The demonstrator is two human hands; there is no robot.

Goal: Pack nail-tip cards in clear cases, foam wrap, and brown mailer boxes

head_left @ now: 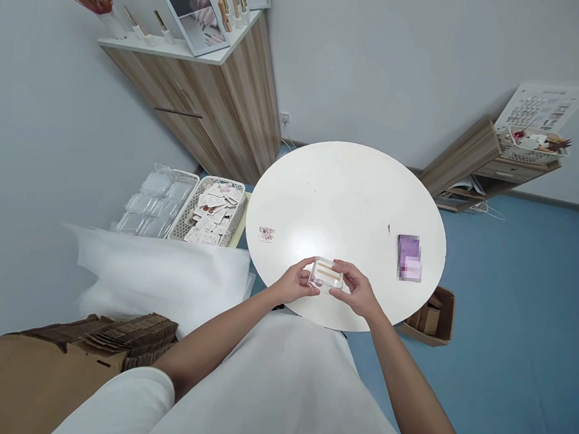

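Between my two hands is a small clear plastic box (327,273) with two tan strips showing in it, held over the near edge of the round white table (332,180). My left hand (295,281) grips the box's left side, thumb low and fingers along the edge. On the opposite side, my right hand (356,289) has its thumb and fingertips closed on the box. Left of the hands, a small sheet with pink nail-like pieces (267,233) lies on the table. A purple, pixelated item (409,258) rests toward the table's right edge.
Left of the table stand a white basket of printed cards (214,211) and stacked clear plastic boxes (155,196). White foam sheeting (165,267) and flattened cardboard (57,366) lie nearer. A cardboard box (434,319) sits on the floor at right. Wooden cabinets (213,97) line the back.
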